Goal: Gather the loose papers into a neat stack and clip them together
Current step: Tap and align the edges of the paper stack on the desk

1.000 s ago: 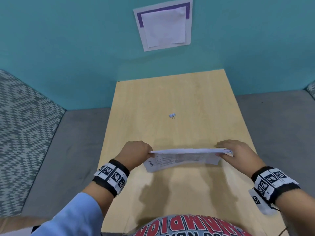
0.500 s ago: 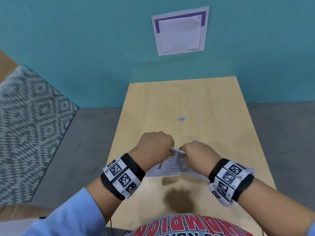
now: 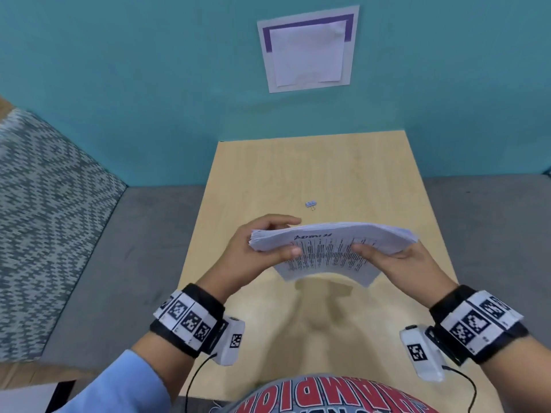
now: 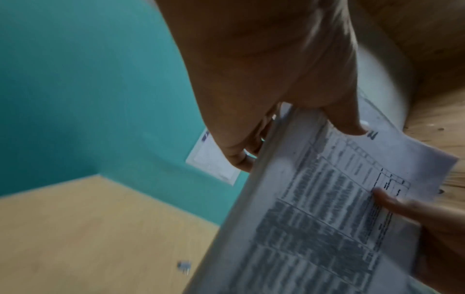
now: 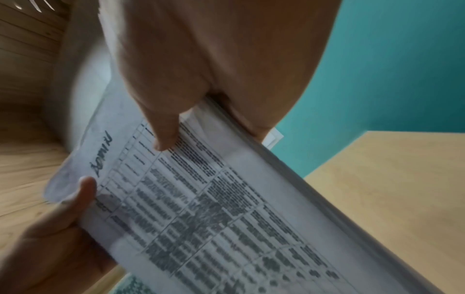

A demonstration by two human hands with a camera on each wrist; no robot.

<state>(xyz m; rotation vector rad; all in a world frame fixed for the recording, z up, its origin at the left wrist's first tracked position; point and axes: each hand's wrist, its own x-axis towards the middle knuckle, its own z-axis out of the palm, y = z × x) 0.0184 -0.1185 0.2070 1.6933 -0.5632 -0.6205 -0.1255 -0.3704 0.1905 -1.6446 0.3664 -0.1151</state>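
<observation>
A thick stack of printed papers (image 3: 331, 248) hangs above the wooden table (image 3: 298, 174), tilted with its printed face toward me. My left hand (image 3: 268, 242) grips its left end, thumb on the face and fingers curled behind. At the right end my right hand (image 3: 396, 260) holds it the same way. The wrist views show each thumb pressed on the printed sheet (image 4: 327, 218) (image 5: 201, 208). A small binder clip (image 3: 311, 204) lies on the table beyond the stack, also visible in the left wrist view (image 4: 184, 266).
A teal wall (image 3: 149, 84) rises behind the table, with a white sheet (image 3: 308, 49) taped to it. Grey floor (image 3: 134, 248) flanks the table on both sides. A patterned carpet (image 3: 44, 204) lies at the far left.
The hands came together over the stack half a second ago, then spread to its two ends. The stack now stands higher and turned with its printed face toward me.
</observation>
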